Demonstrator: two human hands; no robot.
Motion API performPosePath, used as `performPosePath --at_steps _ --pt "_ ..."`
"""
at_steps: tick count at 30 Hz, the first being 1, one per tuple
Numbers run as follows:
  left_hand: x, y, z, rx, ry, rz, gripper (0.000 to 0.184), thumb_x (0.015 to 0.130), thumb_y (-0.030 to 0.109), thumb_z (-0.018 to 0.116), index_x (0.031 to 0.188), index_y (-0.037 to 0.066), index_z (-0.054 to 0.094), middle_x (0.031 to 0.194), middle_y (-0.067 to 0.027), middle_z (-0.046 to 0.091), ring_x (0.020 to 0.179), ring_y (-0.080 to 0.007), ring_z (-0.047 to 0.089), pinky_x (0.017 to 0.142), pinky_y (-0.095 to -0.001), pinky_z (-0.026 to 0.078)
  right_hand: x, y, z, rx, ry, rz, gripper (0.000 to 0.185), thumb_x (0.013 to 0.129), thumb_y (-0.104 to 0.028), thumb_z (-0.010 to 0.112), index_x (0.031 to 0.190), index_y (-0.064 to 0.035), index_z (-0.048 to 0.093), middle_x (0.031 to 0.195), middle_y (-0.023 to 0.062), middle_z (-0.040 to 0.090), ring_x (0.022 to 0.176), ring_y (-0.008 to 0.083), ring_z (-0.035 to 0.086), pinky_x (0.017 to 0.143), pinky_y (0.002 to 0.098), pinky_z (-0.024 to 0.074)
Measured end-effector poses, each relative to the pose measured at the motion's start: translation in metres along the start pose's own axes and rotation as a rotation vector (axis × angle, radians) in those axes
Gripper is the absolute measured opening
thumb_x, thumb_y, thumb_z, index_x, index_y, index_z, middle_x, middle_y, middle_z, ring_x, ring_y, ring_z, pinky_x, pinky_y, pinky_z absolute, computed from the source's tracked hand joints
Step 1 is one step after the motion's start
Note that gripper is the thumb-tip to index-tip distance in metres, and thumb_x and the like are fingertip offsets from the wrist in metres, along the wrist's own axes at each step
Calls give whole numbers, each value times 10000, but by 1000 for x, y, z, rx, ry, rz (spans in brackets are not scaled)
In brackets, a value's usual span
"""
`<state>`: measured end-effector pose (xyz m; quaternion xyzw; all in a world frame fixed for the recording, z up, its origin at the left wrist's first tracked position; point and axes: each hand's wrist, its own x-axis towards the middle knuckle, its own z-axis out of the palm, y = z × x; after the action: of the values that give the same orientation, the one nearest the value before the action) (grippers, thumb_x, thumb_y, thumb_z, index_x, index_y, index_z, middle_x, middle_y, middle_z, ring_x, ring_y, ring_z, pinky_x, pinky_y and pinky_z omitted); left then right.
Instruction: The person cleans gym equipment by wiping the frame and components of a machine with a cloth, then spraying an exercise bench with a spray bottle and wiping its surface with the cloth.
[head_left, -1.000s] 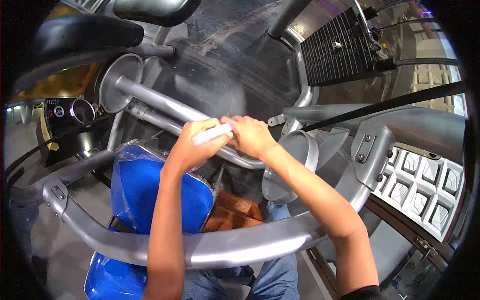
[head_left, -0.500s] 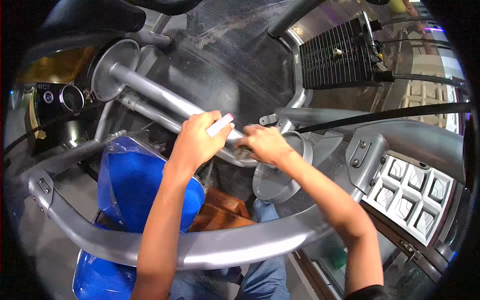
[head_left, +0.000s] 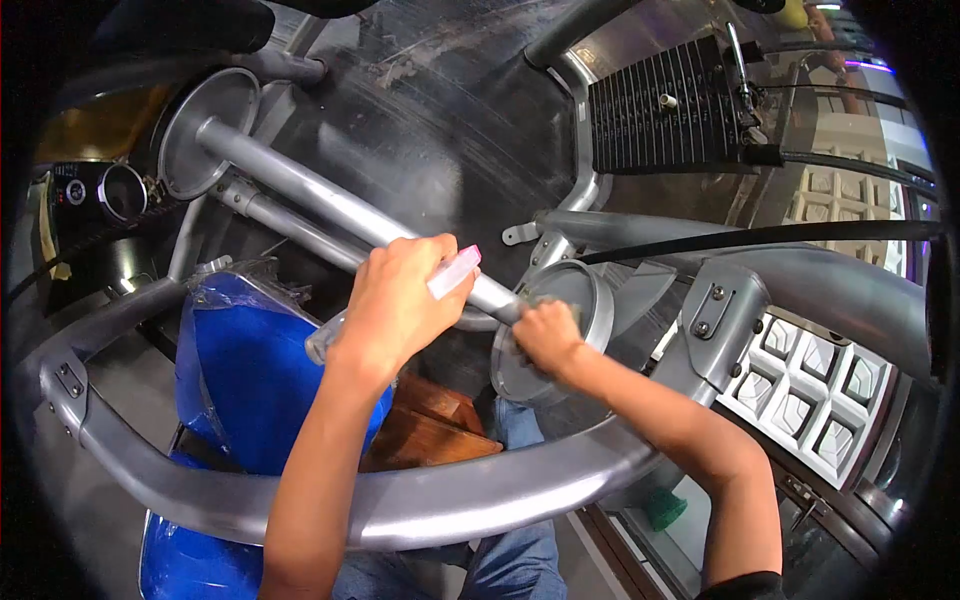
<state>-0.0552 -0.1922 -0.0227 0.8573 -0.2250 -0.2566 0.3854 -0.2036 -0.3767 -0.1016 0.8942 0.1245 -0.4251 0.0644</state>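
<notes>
My left hand (head_left: 395, 295) is closed around a spray bottle (head_left: 458, 272) with a whitish head and pink tip. The bottle's clear lower end pokes out at the left of the wrist. Beneath that hand runs a thick silver tube (head_left: 310, 190), ending in round plates. My right hand (head_left: 548, 335), slightly blurred, is bunched over a greyish cloth, mostly hidden under the fingers. It sits at the tube's near end, against the round grey plate (head_left: 515, 375).
A curved grey frame bar (head_left: 480, 495) crosses in front of me. Blue plastic-wrapped pads (head_left: 255, 370) lie at left, beside a brown wooden block (head_left: 430, 435). A black weight stack (head_left: 655, 110) and cable (head_left: 760, 235) stand at right, near white moulded panels (head_left: 810, 395).
My right hand has moved down and to the right, toward the round plate. My left hand has turned, bringing the bottle's lower end into sight. The view has shifted slightly.
</notes>
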Motion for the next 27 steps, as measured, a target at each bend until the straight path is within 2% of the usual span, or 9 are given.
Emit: performPosePath --at_steps 1,4,6,8,10,14,20,21,27 --pt "0 1 1 11 -18 -17 244 839 247 693 782 18 630 720 -220 617 725 -435 602 629 -458 458 -1 13 -6 -1 -33 3 279 780 -292 732 1037 -183 732 1030 62 699 972 252 699 749 396 552" --pt "0 -1 4 16 -22 -8 230 839 247 694 808 23 650 733 -220 626 739 -436 611 642 -458 467 3 45 -49 449 -5 23 332 744 -307 758 1058 -212 706 1048 105 697 962 308 693 800 441 551" --pt "-2 -4 5 15 -17 21 224 838 247 694 822 26 660 736 -220 628 742 -437 613 645 -455 471 21 50 -58 737 213 128 304 775 -292 717 1067 -219 675 1037 137 694 981 352 670 861 470 534" --pt "-2 -4 4 9 -88 10 225 836 256 697 846 33 674 736 -217 630 725 -427 621 637 -450 473 45 49 -52 794 458 143 403 786 -282 684 1165 -167 614 1007 173 698 934 375 670 832 463 532" --pt "-4 -4 2 9 -165 28 228 834 267 701 848 41 674 735 -207 633 719 -417 623 642 -448 477 65 46 -31 823 464 145 429 799 -295 679 1197 -162 590 1032 183 693 956 391 660 852 472 523" --pt "-11 -21 21 19 -180 212 246 832 316 706 833 74 663 766 -168 647 773 -379 629 711 -448 490 61 41 -9 939 231 158 419 822 -321 670 1195 -173 547 1059 224 679 1005 425 641 888 490 507" --pt "-13 -25 36 -10 -435 132 272 832 357 709 826 94 641 860 -147 653 913 -363 611 822 -448 474 36 71 -16 600 -95 36 497 796 -348 704 1205 -140 515 988 226 684 961 417 655 843 482 506" --pt "-14 -26 39 -16 -433 134 272 832 357 709 826 94 641 860 -147 653 913 -363 611 822 -448 474 26 64 -36 522 -192 99 496 787 -321 736 1220 -140 577 1102 173 686 1061 370 646 904 455 516" --pt "-23 -19 43 106 -519 48 302 826 375 715 846 83 644 856 -146 656 932 -352 611 834 -446 474 13 68 -36 396 -235 -10 422 742 -307 751 1139 -195 660 1013 133 710 1003 352 668 875 448 527"
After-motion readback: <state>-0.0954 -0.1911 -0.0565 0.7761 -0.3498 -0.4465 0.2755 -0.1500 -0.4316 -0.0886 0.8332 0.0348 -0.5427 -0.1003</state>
